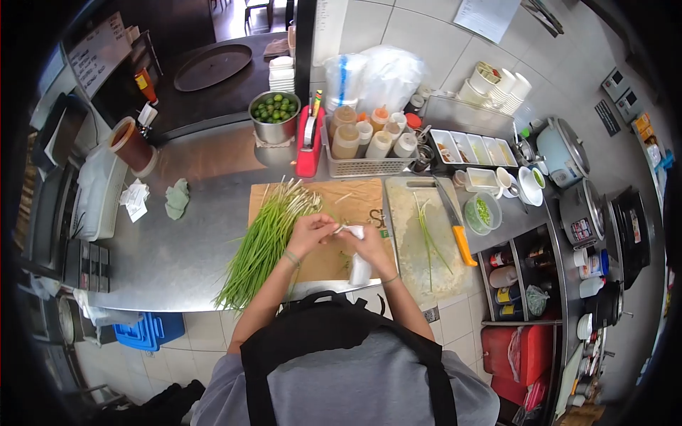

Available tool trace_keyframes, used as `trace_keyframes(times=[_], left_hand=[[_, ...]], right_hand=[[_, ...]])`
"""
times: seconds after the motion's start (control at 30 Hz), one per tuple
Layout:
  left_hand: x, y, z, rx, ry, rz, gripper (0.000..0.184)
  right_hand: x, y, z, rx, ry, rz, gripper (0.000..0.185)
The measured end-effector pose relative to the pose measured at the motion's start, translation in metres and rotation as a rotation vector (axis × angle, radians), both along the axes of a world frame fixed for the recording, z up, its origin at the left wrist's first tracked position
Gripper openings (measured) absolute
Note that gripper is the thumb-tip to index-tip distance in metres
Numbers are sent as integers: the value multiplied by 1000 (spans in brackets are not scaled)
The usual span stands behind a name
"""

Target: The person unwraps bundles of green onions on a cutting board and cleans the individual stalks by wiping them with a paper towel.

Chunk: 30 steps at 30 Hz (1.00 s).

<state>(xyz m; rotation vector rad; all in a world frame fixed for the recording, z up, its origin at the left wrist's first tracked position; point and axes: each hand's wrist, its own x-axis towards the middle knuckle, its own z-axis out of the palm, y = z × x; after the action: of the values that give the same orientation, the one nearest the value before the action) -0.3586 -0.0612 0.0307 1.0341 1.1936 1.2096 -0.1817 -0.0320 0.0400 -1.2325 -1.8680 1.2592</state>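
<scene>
Over a brown paper sheet (362, 195), my left hand (310, 233) and my right hand (367, 245) meet, fingertips pinched close together. A white cloth or tissue (360, 270) hangs from my right hand. Whatever sits between the left fingertips is too small to name. A large bunch of green onions (266, 238) lies left of my hands, its white root ends toward the back. To the right, a few loose green stalks (425, 231) rest on a worn cutting board (405, 259), beside a knife with an orange handle (464, 246).
Behind the paper stand a red tape dispenser (307, 145), a pot of green limes (275, 129) and a basket of bottles (366, 167). A container of chopped greens (483, 213) is right of the board. A green cloth (177, 199) lies at left.
</scene>
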Motion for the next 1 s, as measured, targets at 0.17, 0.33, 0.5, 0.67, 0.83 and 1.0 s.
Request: trace_keyframes(times=[0.17,0.33,0.5,0.67,0.83,1.0], left_hand=[[-21,-11,1,271,1083,193,15],[-8,-28,-40,231,1463,207,13],[-13,-30,-38,163,1369,232,8],[-27,-43,-17,133,1091,135,8],[-30,-49,-6,133,867,84,11],[-22,-57,3,133,799,22,13]], right_hand=[[77,27,10,181,-191,-380,26],[153,44,-9,314,-698,-660,33],[141,33,-1,218,-572,-658,34],[84,20,4,197,-331,-433,31],[27,14,-22,10,47,-51,28],[-15,-6,-30,-364,179,-6,23]])
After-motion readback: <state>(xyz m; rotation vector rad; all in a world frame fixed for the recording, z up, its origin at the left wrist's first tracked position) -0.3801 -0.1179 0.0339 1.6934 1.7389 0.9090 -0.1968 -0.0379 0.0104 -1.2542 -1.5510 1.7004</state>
